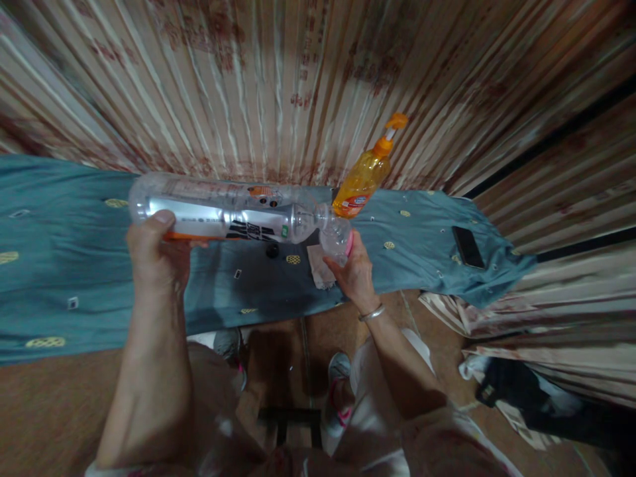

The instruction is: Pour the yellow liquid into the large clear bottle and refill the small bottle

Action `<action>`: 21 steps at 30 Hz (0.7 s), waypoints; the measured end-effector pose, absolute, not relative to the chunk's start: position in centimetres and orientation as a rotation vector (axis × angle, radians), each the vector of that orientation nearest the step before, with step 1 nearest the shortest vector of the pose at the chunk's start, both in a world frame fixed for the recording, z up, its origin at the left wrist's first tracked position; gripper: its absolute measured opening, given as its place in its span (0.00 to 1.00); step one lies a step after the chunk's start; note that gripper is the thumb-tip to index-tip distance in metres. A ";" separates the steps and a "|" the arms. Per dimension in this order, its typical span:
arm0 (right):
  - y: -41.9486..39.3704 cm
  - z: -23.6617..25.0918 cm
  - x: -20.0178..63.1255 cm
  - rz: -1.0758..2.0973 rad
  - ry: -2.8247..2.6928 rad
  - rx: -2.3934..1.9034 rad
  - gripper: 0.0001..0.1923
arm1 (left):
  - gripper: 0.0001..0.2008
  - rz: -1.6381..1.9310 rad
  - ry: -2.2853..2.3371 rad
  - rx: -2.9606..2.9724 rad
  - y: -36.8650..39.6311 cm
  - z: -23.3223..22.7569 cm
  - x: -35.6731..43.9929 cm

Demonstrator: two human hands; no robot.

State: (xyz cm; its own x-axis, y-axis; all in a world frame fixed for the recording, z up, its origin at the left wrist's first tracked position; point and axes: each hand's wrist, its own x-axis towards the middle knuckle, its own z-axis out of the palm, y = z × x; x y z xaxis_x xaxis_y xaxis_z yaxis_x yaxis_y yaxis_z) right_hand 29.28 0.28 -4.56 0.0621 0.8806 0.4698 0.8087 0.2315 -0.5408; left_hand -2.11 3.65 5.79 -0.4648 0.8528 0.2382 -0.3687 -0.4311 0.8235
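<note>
The clear bottle (pixel 223 212) lies sideways between the hands: left hand (pixel 156 255) clamped on its base, right hand (pixel 354 271) gripping a small cup (pixel 336 240) at its mouth.

A large bottle (pixel 218 213) lies sideways in the air above the cloth-covered table (pixel 59 278), its base in the left hand (pixel 156 248) at the left and its neck pointing right into a small cup (pixel 336 240) held by the right hand (pixel 354 273). Behind the cup and just to its right a pump bottle (pixel 365 175) stands on the table against the curtain (pixel 278 86), and a phone (pixel 468 246) lies well to the right near the table's end. On the cloth below the bottle's neck lie a small cap (pixel 272 250) and, right of it, a folded tissue (pixel 318 266) just left of the right hand.
</note>
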 end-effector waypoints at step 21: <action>0.3 -5.1 29.4 0.078 -1.745 -1.564 0.43 | 0.23 1.972 0.912 0.898 3.9 5.5 -2.4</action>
State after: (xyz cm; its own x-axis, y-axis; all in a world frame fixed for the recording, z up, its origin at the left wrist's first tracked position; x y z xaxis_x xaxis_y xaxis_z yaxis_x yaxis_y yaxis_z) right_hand 29.43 0.31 -5.07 0.0569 0.8672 0.4948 0.8197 0.2423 -0.5190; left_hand -2.38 3.86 5.50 -0.4548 0.8487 0.2698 -0.3438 -0.4468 0.8259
